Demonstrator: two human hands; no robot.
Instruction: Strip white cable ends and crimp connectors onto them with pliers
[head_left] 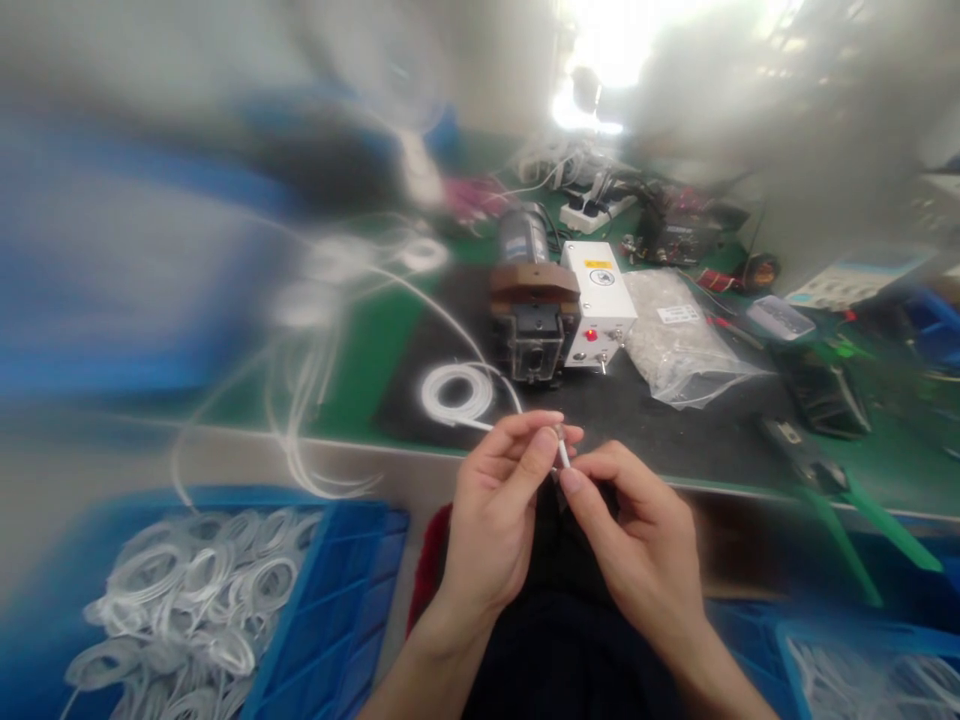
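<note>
Right hand (637, 525) on steep, left-tilted cable (564, 452)

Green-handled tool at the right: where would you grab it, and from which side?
Probably around both green handles, from the near side: they splay apart and jut past the table's front edge, leaving room around them, while the dark head lies on the table.
</note>
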